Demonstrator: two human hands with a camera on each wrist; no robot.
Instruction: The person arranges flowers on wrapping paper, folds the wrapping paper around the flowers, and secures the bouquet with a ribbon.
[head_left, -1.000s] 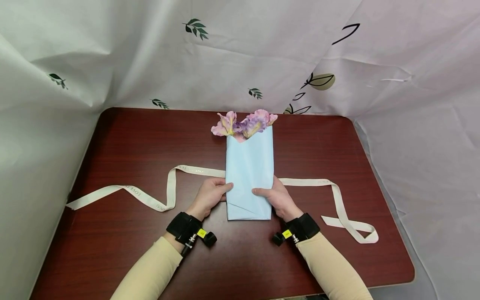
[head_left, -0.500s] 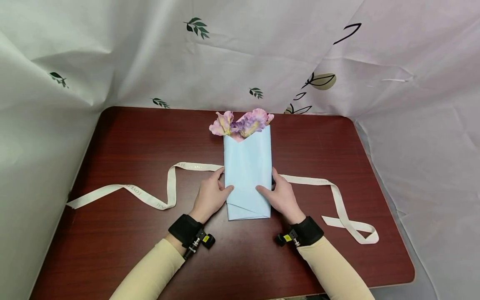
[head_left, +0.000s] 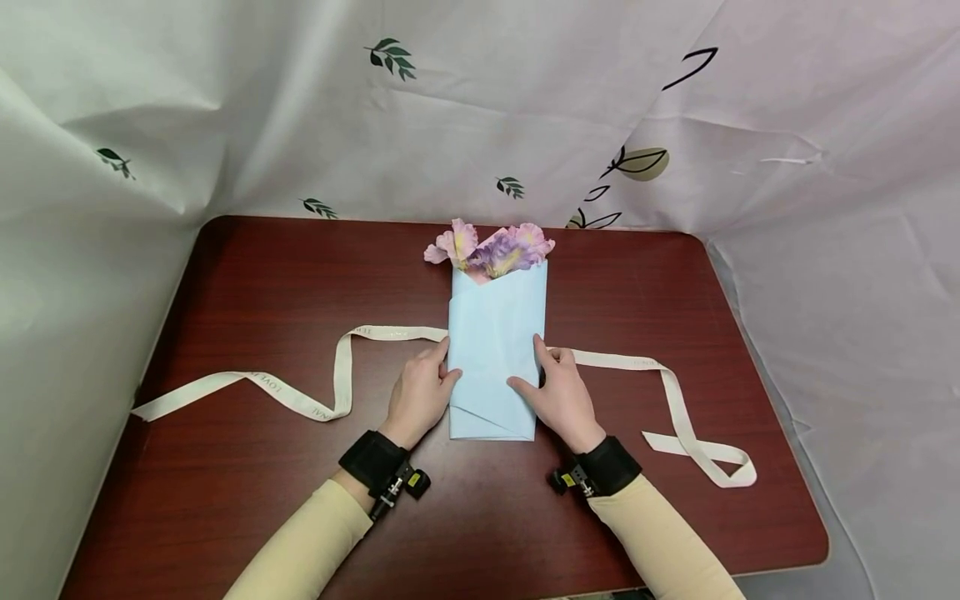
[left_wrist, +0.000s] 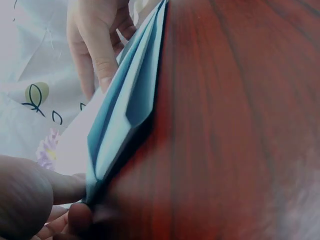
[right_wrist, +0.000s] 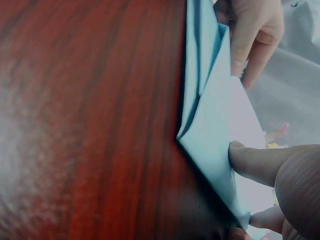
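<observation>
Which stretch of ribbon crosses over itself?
The right stretch, beside the blue wrapper: it loops across itself near its tip; the left stretch only zigzags.

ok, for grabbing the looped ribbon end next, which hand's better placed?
Right, probably: the right hand is nearer the looped ribbon end; the left hand is across the blue wrapper, farther off.

Wood-grained reddish tabletop [head_left: 285,279], pale curtain [head_left: 465,125] — leaf-printed, creased

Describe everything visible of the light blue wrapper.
The light blue wrapper looks like paper, folded into a flattish sleeve with notched top and layered bottom. It lies lengthwise over the table, pink and purple flowers poking from its far end, white ribbon emerging either side. The left hand and right hand pinch opposite edges.
</observation>
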